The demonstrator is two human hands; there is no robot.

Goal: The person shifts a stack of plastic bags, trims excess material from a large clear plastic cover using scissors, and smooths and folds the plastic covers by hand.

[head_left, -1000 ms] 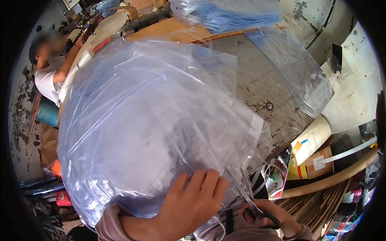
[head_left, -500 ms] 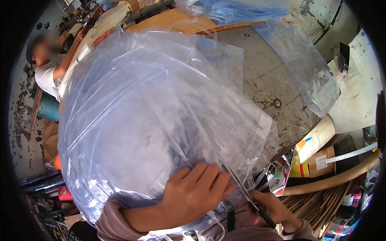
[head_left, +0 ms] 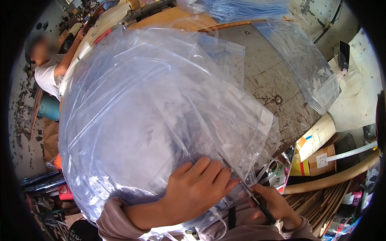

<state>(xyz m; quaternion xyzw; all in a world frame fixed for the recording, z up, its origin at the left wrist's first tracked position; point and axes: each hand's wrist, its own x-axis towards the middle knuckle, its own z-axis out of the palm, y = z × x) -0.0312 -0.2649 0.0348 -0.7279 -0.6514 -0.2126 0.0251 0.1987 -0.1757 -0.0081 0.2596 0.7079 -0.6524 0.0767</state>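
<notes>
A large heap of clear plastic sheets (head_left: 120,120) with folded, seamed edges fills the middle and reaches my lap. My left hand (head_left: 199,184) is closed on the edge of the clear plastic, fingers curled over it and thumb pointing right. Just to the right, my right hand (head_left: 273,205) is closed round the black handles of a pair of scissors (head_left: 250,192). Their metal blades point up and left along the plastic edge, close to my left fingertips. Whether the blades are apart is hard to see. Part of the right fingers is hidden behind the handles.
Another clear plastic piece (head_left: 301,64) lies on the scratched table (head_left: 265,80). A stack of bluish plastic (head_left: 241,10) sits at the back. A phone (head_left: 343,55) stands at the right, above a cardboard box (head_left: 321,161). A person (head_left: 48,74) works at the far left.
My right hand has moved slightly up with the scissors, and the blades reach farther up along the plastic edge. My left hand keeps its hold, shifted very slightly.
</notes>
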